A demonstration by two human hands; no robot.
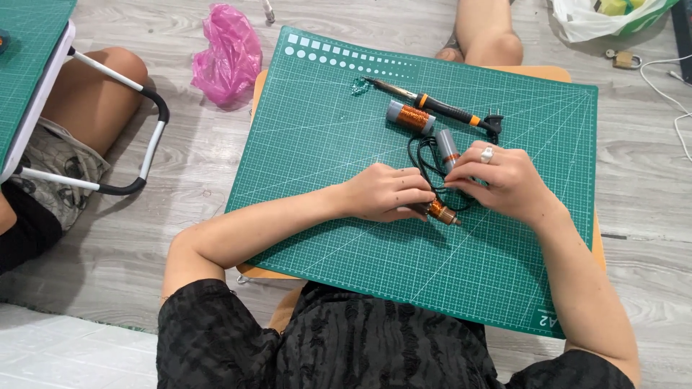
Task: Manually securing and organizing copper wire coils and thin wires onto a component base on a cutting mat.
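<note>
My left hand (386, 191) is closed around a small copper-wound coil on a grey core (440, 212), holding it low over a green cutting mat (324, 144). My right hand (501, 180), with a ring on one finger, pinches something thin right by the coil; I cannot tell whether it is wire or the black cord. A second grey cylinder with a copper band (447, 148) lies just beyond my fingers. A larger copper coil (411, 117) rests farther back. A soldering iron with a black and orange handle (432, 105) lies beside it, its black cord (422, 158) looping toward my hands.
The mat lies on a low wooden board over a grey plank floor. A pink plastic bag (229, 54) lies at the back left. Another person's legs and a second green mat on a white-framed table (32, 65) are at the left. A white bag (605, 18), padlock (624, 59) and white cable (667, 79) sit at the back right.
</note>
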